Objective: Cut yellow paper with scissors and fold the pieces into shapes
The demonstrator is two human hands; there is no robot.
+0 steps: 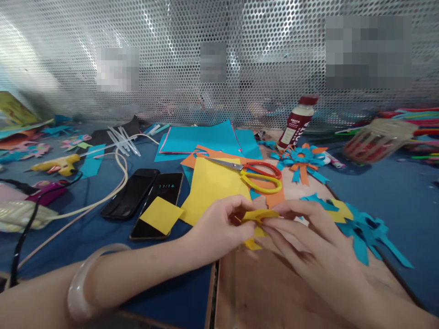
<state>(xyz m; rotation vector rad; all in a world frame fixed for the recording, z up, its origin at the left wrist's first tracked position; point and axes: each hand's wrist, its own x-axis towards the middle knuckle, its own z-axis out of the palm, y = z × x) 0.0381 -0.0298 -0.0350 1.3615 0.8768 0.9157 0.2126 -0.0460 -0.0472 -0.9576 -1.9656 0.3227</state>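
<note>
My left hand (219, 228) and my right hand (305, 237) meet over the brown board (274, 292), both pinching a small folded yellow paper piece (259, 214). The fingers of both hands are closed on its edges. Just behind lies a yellow sheet (211, 183) on orange and blue paper, with red-and-yellow scissors (257, 176) on top. A pale bangle sits on my left wrist (80, 283).
Two phones (144, 196) lie to the left, one under a yellow square (161, 214). A yellow glue gun (58, 165) with glue sticks, cables, a bottle (297, 121), a blue-orange paper flower (303, 160) and blue cut-outs (363, 228) surround the board. A perforated metal wall stands behind.
</note>
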